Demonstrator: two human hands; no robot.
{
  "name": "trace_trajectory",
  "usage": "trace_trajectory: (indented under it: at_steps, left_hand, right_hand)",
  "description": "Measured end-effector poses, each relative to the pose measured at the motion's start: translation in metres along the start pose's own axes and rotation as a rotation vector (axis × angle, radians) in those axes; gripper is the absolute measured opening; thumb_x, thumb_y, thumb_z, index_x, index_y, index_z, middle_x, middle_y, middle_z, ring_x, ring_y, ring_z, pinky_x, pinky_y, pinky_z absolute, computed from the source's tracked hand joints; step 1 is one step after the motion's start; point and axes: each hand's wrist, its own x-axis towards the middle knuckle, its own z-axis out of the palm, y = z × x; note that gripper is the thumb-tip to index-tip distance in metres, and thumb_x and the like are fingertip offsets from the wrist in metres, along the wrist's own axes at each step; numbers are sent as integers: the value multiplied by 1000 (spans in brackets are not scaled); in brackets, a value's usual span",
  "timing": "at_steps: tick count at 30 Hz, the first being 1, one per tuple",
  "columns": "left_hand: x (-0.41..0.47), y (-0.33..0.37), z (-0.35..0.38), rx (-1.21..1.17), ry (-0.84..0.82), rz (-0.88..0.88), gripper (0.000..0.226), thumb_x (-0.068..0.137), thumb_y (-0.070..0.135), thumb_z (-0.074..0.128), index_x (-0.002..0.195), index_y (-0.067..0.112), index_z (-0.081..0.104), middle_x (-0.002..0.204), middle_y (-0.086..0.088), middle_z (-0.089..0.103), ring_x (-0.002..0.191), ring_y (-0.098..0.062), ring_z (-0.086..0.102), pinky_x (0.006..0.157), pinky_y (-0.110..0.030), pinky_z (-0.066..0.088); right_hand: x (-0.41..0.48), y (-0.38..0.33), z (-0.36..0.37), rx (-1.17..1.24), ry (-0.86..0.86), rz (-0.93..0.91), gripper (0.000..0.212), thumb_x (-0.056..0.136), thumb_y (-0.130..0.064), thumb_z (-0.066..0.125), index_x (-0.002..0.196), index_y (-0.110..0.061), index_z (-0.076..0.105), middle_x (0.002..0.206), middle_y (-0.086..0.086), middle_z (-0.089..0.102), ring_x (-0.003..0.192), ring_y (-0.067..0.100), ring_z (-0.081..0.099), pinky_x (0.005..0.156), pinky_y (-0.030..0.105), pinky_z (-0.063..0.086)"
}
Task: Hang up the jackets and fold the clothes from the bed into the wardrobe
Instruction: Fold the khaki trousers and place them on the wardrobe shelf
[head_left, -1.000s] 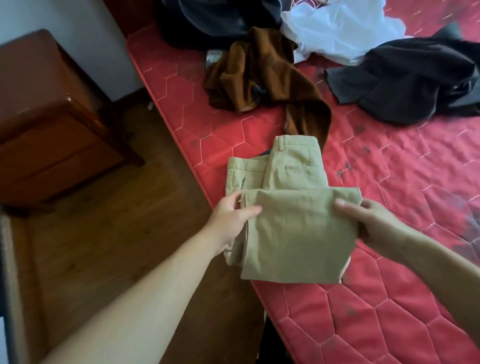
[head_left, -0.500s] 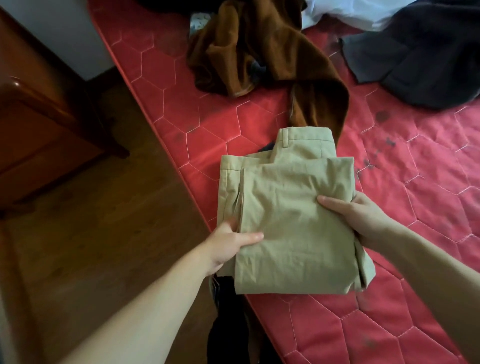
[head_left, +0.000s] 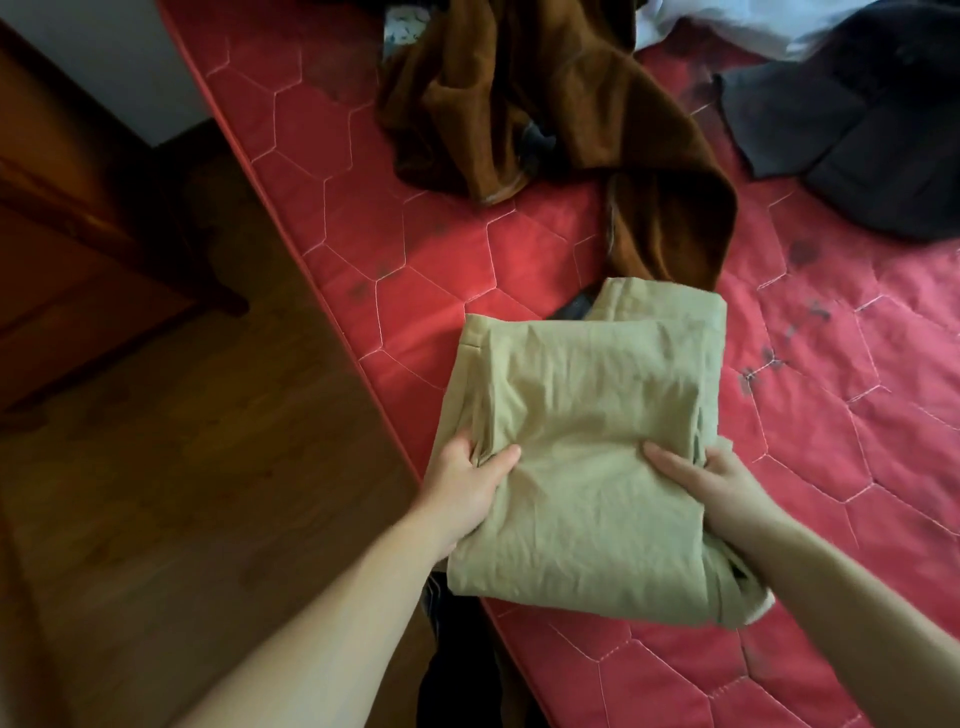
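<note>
The khaki trousers are now lying as one compact square at lower centre of the frame; a moment ago the waistband part was still showing beyond the fold, so the folding looks all but done and carrying to the wardrobe is probably next. The left hand is pinching the packet's left edge, thumb on top, and the right hand is gripping its right side, fingers tucked under. The packet is overhanging the red mattress edge, with bare wooden floor lying open at left. The brown jacket and dark garment are waiting higher up
</note>
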Motion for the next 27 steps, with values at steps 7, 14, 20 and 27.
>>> trace_trajectory:
  at_steps: [7,14,20,27]
  left_hand:
    - [-10,-6,3,487,336,125,65,73,73,55,120,29,52,109,10,66,103,-18,63,85,-41,54]
    - [-24,-8,0,255,304,-80,85,72,69,65,140,25,36,139,0,40,125,-22,44,104,-43,42]
    - [-30,7,11,46,72,-152,45,76,67,65,103,33,52,95,22,60,93,-8,60,81,-25,46]
    - [-12,-1,15,12,-11,-121,48,88,68,47,117,32,61,96,21,63,100,-10,60,85,-26,42]
  right_hand:
    - [-4,12,13,-299,264,-16,38,89,-46,61,69,-15,63,68,-2,67,67,17,63,59,31,44]
    - [-18,37,17,-165,512,201,96,57,-68,80,133,-22,42,132,4,46,121,25,49,103,48,42]
    - [-23,34,19,165,290,26,49,74,-43,79,113,-24,57,107,-7,70,95,12,69,81,33,54]
    - [-11,37,14,11,152,-6,37,86,-47,66,117,-27,62,105,-13,71,95,5,67,82,27,51]
